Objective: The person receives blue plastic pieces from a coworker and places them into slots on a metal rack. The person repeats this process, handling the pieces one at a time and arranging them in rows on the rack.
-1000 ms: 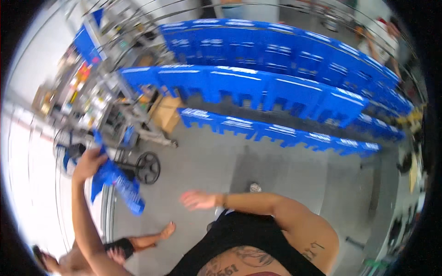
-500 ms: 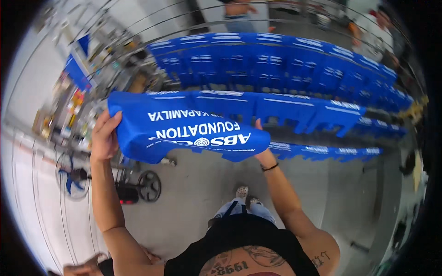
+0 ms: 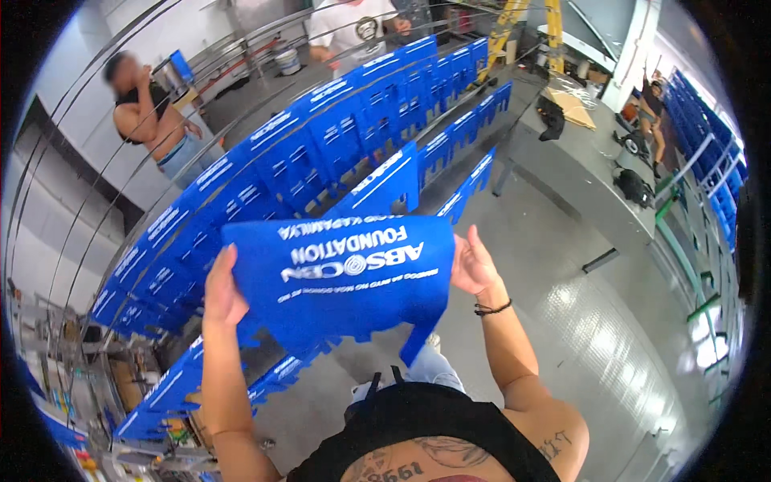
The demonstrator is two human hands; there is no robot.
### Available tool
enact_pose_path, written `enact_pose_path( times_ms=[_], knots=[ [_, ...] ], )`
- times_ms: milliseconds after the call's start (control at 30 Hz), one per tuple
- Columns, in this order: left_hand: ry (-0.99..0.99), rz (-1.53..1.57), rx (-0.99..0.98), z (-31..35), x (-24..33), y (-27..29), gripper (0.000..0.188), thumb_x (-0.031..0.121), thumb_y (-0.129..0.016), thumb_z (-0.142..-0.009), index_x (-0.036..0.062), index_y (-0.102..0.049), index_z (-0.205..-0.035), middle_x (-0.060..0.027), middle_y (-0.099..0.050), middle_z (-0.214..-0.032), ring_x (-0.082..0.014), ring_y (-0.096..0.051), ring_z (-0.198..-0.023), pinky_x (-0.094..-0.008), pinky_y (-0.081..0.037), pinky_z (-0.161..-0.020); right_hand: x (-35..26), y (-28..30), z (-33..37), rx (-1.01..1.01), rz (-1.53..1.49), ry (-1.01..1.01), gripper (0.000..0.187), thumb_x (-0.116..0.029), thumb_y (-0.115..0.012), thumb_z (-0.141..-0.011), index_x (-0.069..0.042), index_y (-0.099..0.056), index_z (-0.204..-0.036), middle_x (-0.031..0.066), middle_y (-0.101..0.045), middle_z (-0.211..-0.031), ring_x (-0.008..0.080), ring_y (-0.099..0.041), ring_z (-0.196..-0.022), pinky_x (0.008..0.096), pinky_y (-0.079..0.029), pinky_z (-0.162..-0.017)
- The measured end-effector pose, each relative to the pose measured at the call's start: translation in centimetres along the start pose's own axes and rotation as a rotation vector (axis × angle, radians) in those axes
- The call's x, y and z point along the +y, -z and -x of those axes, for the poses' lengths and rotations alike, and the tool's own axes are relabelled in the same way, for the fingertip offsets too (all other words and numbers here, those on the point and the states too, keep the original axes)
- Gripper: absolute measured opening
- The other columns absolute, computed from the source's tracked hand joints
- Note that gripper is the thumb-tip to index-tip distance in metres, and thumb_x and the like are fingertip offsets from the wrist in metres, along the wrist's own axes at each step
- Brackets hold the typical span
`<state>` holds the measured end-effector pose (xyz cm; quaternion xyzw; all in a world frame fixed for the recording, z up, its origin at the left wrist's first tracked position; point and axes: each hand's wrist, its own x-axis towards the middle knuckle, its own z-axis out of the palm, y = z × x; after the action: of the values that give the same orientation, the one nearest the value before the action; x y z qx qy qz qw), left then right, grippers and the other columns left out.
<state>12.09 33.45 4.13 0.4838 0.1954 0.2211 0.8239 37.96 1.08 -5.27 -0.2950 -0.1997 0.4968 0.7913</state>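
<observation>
Between my hands I hold up a blue fabric panel (image 3: 353, 309) with white print, which appears upside down to me. Its top edge is fairly straight, while the lower edge is uneven, with one strip hanging down at the right. My left hand (image 3: 225, 289) grips the left side, the thumb lying on the front face and the other fingers mostly hidden. My right hand (image 3: 475, 261) grips the right side; its fingertips are partly behind the fabric. Just beyond, similar blue panels (image 3: 269, 153) hang in long rows, one hanging panel (image 3: 385, 189) being right behind the held one.
Thin wires (image 3: 76, 169) stretch across the left and top. Two people, one in a white shirt (image 3: 349, 32), stand beyond the rows; another person (image 3: 652, 112) is at far right. A grey table (image 3: 562, 161) holds dark items, near a yellow ladder (image 3: 554, 36) and a green-framed rack (image 3: 683, 241).
My view has turned right, bringing the grey table and rack into sight. The panel is spread flatter and more squarely between my hands, which still hold its two sides.
</observation>
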Motion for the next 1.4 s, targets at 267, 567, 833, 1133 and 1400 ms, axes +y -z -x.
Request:
enact_pose_path(
  times_ms=[267, 567, 833, 1133, 1400],
  knots=[
    [0.139, 0.193, -0.417, -26.8, -7.5, -18.6, 0.048, 0.036, -0.043, -0.097, -0.0003, -0.048, -0.128, -0.0146, -0.057, -0.125, -0.0283, -0.056, -0.112, -0.044, -0.04, -0.101, -24.4, 15.2, -9.1, 0.095, 0.213, 0.182, 0.063, -0.054, -0.033, -0.096, -0.005, -0.041, -0.136, 0.0118, -0.052, -0.133, 0.024, -0.051, -0.119, 0.042, -0.041, -0.101],
    [0.066, 0.332, -0.498, -52.3, -13.3, -30.2, 0.044, 0.038, -0.05, -0.095, 0.0028, -0.054, -0.121, -0.0103, -0.061, -0.118, -0.0234, -0.059, -0.106, -0.04, -0.045, -0.096, -46.1, 25.8, -29.3, 0.059, 0.395, 0.026, 0.061, -0.052, -0.04, -0.096, -0.005, -0.044, -0.134, 0.0104, -0.054, -0.13, 0.0227, -0.053, -0.117, 0.0396, -0.041, -0.101],
    [-0.097, 0.317, -0.376, -70.3, -13.1, -32.3, 0.039, 0.037, -0.049, -0.095, 0.0068, -0.057, -0.118, -0.0063, -0.064, -0.114, -0.0206, -0.06, -0.105, -0.0389, -0.047, -0.092, -55.1, 35.0, -48.5, -0.014, 0.441, -0.074, 0.059, -0.051, -0.05, -0.092, -0.006, -0.049, -0.129, 0.0095, -0.058, -0.125, 0.0209, -0.058, -0.109, 0.0373, -0.044, -0.097],
    [-0.097, 0.327, -0.182, -76.3, -16.1, -34.0, 0.05, 0.032, -0.056, -0.093, 0.0108, -0.041, -0.136, -0.0065, -0.057, -0.123, -0.0214, -0.057, -0.107, -0.0391, -0.047, -0.088, -58.9, 42.6, -56.4, -0.084, 0.437, -0.224, 0.054, -0.045, -0.048, -0.094, -0.004, -0.049, -0.129, 0.0093, -0.059, -0.124, 0.0209, -0.058, -0.109, 0.0381, -0.045, -0.096],
    [-0.201, -0.533, 0.078, -58.3, -15.7, -35.6, 0.048, 0.025, -0.054, -0.094, 0.0111, -0.041, -0.138, -0.0107, -0.064, -0.109, -0.0157, -0.062, -0.084, -0.0283, -0.05, -0.071, -65.4, 49.9, -45.5, 0.182, 0.477, -0.033, 0.052, -0.045, -0.045, -0.096, -0.013, -0.039, -0.138, 0.0079, -0.057, -0.126, 0.0183, -0.058, -0.094, 0.0329, -0.047, -0.081]
  ],
)
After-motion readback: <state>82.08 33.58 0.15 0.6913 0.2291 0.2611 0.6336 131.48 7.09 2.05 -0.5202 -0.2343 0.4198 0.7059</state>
